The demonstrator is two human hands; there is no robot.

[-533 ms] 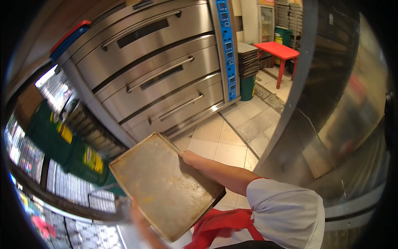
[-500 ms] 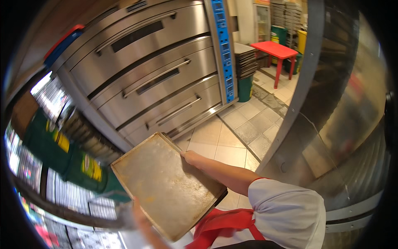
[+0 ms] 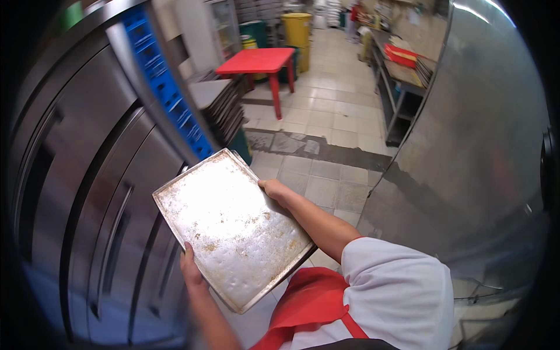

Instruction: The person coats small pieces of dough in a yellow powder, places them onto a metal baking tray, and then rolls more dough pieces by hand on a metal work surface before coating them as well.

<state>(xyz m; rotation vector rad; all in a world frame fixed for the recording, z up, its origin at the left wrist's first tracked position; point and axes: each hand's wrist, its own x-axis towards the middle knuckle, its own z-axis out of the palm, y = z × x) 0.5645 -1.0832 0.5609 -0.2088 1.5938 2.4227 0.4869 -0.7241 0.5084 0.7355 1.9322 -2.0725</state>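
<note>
I carry metal baking trays (image 3: 227,221), at least two stacked, their top one worn and speckled with brown. My left hand (image 3: 192,265) grips the left long edge, thumb on the rim. My right hand (image 3: 274,191) is closed on the opposite edge, nearer the far end. Close at my left is a steel deck oven (image 3: 87,192) with bar handles and a blue control strip (image 3: 166,81).
Ahead, a stack of trays (image 3: 221,108) stands on a green bin, near a red table (image 3: 254,58) and yellow barrel (image 3: 296,44). Tiled floor (image 3: 332,116) leads past a right-hand workbench (image 3: 402,81) toward a distant person (image 3: 353,20). A steel panel (image 3: 466,163) borders my right.
My view has swung right, from facing the oven front to along the passage, so the oven now lies at my left. The trays stay in both hands and tilt more into the light.
</note>
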